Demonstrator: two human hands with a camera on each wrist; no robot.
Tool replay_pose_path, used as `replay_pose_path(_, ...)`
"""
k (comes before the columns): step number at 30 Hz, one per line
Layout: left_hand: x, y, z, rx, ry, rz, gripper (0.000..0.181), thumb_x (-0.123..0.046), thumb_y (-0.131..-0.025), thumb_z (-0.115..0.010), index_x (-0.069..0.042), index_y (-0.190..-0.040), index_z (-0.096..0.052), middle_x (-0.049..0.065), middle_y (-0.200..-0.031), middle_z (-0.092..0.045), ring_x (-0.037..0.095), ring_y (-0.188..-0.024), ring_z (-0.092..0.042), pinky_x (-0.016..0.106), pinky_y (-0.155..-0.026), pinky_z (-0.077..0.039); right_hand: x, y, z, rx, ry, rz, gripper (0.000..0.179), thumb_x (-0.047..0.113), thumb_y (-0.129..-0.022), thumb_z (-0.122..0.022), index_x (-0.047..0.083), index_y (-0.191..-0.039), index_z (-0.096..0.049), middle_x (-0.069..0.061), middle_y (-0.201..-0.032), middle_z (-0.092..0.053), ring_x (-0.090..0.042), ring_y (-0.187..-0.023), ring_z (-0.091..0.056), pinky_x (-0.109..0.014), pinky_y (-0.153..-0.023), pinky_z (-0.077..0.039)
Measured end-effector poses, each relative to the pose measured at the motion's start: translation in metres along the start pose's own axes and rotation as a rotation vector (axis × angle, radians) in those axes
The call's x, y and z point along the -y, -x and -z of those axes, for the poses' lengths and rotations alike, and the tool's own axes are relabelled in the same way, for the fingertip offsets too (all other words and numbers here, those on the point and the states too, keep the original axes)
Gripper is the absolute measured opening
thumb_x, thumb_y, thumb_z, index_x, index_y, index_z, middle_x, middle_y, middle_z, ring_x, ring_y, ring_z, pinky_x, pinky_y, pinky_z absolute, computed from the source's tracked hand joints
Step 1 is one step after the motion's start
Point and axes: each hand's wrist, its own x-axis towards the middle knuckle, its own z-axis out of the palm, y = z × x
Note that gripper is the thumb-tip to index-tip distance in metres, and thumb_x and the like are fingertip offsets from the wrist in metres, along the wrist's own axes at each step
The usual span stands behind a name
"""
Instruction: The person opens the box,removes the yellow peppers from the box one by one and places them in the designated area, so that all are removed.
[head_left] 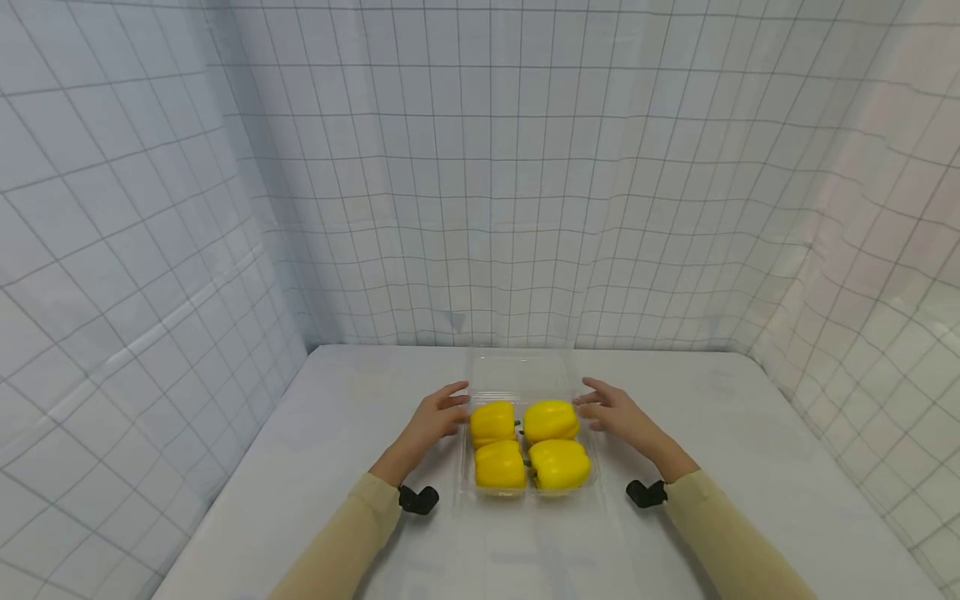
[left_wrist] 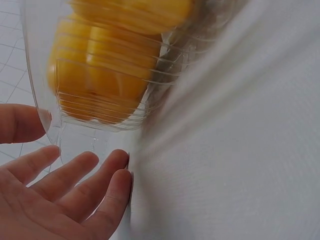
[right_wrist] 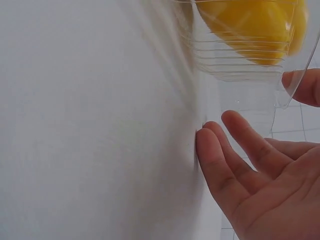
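Observation:
A clear plastic clamshell container [head_left: 597, 479] lies on the white table with its lid [head_left: 519, 372] folded back at the far side. Several yellow bell peppers fill it in two rows, among them a front left pepper [head_left: 500, 468] and a back right pepper [head_left: 551, 422]. My left hand [head_left: 433, 419] is at the back left corner, fingers loosely spread; in the left wrist view its thumb [left_wrist: 22, 123] is right at the clear rim. Mirroring it, my right hand [head_left: 617, 417] is at the back right corner, with its thumb [right_wrist: 305, 87] by the rim and lower fingertips near the tabletop.
White curtains [head_left: 487, 208] with a dark grid pattern surround the table [head_left: 300, 500] at the back and on both sides. A black wrist device [head_left: 420, 500] is strapped at the left sleeve, and another wrist device [head_left: 645, 493] at the right.

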Motion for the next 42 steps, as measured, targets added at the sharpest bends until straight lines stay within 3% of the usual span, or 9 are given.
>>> replay_pose_path(6, -0.005, 0.005, -0.001, -0.014, 0.022, 0.006, 0.061, -0.010, -0.095, -0.060, -0.017, -0.154, -0.043, 0.015, -0.144, -0.055, 0.028, -0.114, -0.064, 0.045, -0.096, -0.053, 0.006, 0.004, 0.004, 0.006, 0.081, 0.021, 0.070, 0.029, -0.102, -0.060, 0.006, -0.159, -0.027, -0.021, -0.141, -0.054, -0.036, -0.122, -0.058, -0.041, -0.087, -0.057)
replay_pose_path(12, -0.012, 0.016, -0.004, 0.003, 0.095, -0.019, 0.063, -0.005, -0.098, -0.057, -0.018, -0.156, -0.038, 0.020, -0.145, -0.053, 0.035, -0.125, -0.057, 0.047, -0.097, -0.052, 0.020, 0.013, 0.008, 0.023, 0.240, 0.033, 0.067, 0.028, -0.100, -0.063, 0.012, -0.157, -0.032, -0.020, -0.147, -0.049, -0.038, -0.126, -0.054, -0.053, -0.097, -0.050)
replay_pose_path(19, -0.016, 0.029, -0.002, 0.008, 0.063, 0.000, 0.069, -0.009, -0.096, -0.063, -0.023, -0.157, -0.036, 0.020, -0.148, -0.049, 0.036, -0.128, -0.054, 0.050, -0.099, -0.051, 0.036, 0.021, 0.010, 0.014, 0.387, 0.100, 0.068, 0.025, -0.096, -0.068, 0.015, -0.156, -0.036, -0.022, -0.150, -0.044, -0.045, -0.130, -0.047, -0.062, -0.099, -0.045)
replay_pose_path(26, -0.012, 0.039, 0.003, 0.040, 0.099, 0.027, 0.070, -0.014, -0.096, -0.067, -0.023, -0.157, -0.036, 0.020, -0.149, -0.048, 0.036, -0.128, -0.054, 0.048, -0.098, -0.052, 0.056, 0.022, 0.001, 0.010, 0.537, 0.185, 0.072, 0.017, -0.091, -0.075, 0.021, -0.154, -0.042, -0.012, -0.153, -0.042, -0.038, -0.135, -0.044, -0.061, -0.104, -0.043)
replay_pose_path(33, -0.006, 0.053, 0.003, 0.074, 0.139, 0.022, 0.067, -0.013, -0.097, -0.066, -0.026, -0.157, -0.038, 0.020, -0.151, -0.045, 0.036, -0.129, -0.053, 0.051, -0.099, -0.050, 0.077, 0.023, -0.011, 0.080, 0.625, 0.277, 0.072, 0.007, -0.086, -0.078, 0.027, -0.149, -0.050, -0.005, -0.149, -0.047, -0.030, -0.136, -0.044, -0.058, -0.106, -0.042)
replay_pose_path(42, 0.004, 0.065, 0.000, 0.163, 0.145, 0.024, 0.077, -0.009, -0.092, -0.065, -0.029, -0.159, -0.033, 0.020, -0.156, -0.038, 0.041, -0.136, -0.043, 0.049, -0.103, -0.048, 0.083, 0.017, -0.020, 0.183, 0.734, 0.328, 0.070, -0.002, -0.086, -0.074, 0.030, -0.145, -0.055, -0.001, -0.144, -0.051, -0.027, -0.131, -0.047, -0.055, -0.105, -0.043)
